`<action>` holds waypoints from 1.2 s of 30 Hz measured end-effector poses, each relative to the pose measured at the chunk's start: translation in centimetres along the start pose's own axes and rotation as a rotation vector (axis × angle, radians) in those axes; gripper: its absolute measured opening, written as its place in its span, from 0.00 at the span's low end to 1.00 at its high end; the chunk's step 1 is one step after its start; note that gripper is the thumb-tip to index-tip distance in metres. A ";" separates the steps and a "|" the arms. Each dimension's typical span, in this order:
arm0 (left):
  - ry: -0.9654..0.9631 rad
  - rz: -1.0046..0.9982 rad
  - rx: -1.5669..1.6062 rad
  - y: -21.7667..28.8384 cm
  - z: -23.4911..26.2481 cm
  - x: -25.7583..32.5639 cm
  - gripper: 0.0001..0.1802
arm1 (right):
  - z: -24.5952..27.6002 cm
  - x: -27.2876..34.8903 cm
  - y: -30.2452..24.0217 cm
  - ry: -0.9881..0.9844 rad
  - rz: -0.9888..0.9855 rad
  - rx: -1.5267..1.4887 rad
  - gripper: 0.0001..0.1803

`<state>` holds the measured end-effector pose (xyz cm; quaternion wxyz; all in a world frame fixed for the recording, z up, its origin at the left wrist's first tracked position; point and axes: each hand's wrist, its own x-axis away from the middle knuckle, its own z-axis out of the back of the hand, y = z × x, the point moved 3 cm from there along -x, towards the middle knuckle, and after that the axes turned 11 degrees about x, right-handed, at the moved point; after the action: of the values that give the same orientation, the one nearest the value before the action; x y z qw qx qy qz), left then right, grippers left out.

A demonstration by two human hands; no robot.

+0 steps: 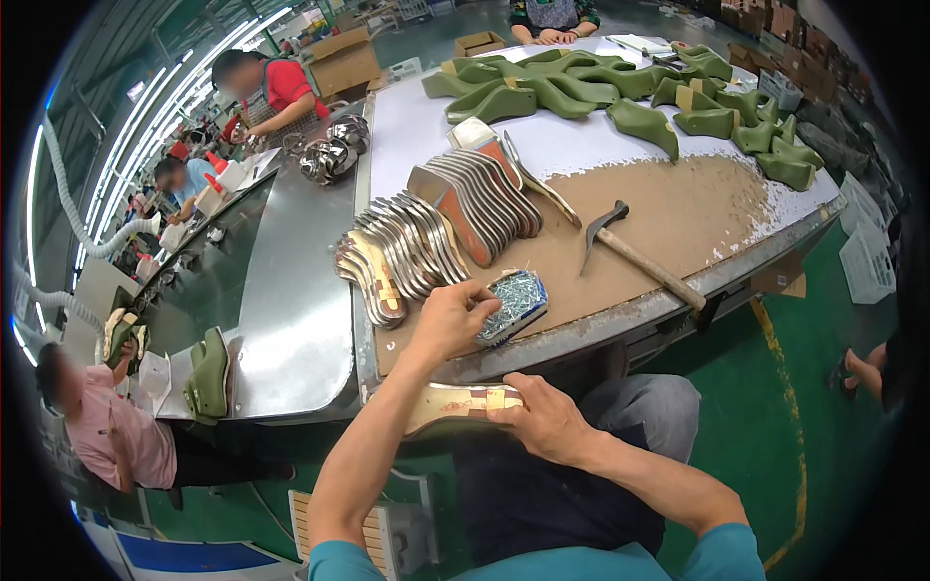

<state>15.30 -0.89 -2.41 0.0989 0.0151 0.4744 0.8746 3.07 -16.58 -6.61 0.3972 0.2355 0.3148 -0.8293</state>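
My right hand [547,418] is closed round the end of a shoe last [446,412] above my lap. A pale insole with brown patches covers its upward face. My left hand [451,321] is at the rim of a small blue-edged box [524,324] full of thin metal nails. Its fingertips are pinched together; whatever may be between them is too small to make out. Just beyond that hand stands a row of curved insoles [417,242], silvery, orange-brown and yellowish. A hammer [651,268] with a wooden handle lies to the right, near a long narrow metal tool [542,186].
Many green shoe lasts [572,87] cover the far side of the worktable [678,208]. A metal counter [300,290] adjoins at left, holding a pair of green lasts [207,378] and shiny metal pieces [332,150]. Co-workers stand left and far. White crates [865,261] stand right.
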 end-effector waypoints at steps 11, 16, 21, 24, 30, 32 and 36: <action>0.027 0.037 0.361 3.2 0.0 10.8 0.05 | 0.5 0.0 -0.1 -0.046 -0.055 0.016 0.18; 0.050 -0.167 0.373 2.1 -1.3 12.2 0.07 | 5.3 -1.2 1.5 -0.186 -0.179 -0.010 0.24; 0.034 -0.265 0.032 3.3 -1.7 11.5 0.07 | 11.4 0.5 12.1 -0.077 -0.407 0.791 0.27; -0.006 -0.245 0.051 3.3 -1.3 11.3 0.06 | 12.4 3.3 17.6 -0.283 -0.444 0.892 0.24; -0.024 -0.261 0.046 3.1 -1.1 11.4 0.06 | 13.1 2.2 16.4 -0.225 -0.612 0.529 0.22; -0.016 -0.281 0.035 3.0 -1.1 11.5 0.07 | 12.9 2.6 14.0 -0.014 -0.758 0.175 0.21; -0.045 -0.361 -0.051 3.3 -1.4 11.3 0.08 | 13.6 3.5 7.4 0.031 -0.742 -0.047 0.23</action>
<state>3.54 -1.71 -1.24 0.2654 -0.0531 0.4449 0.8537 5.13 -31.54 -1.93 0.0702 0.1087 0.4036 -0.9057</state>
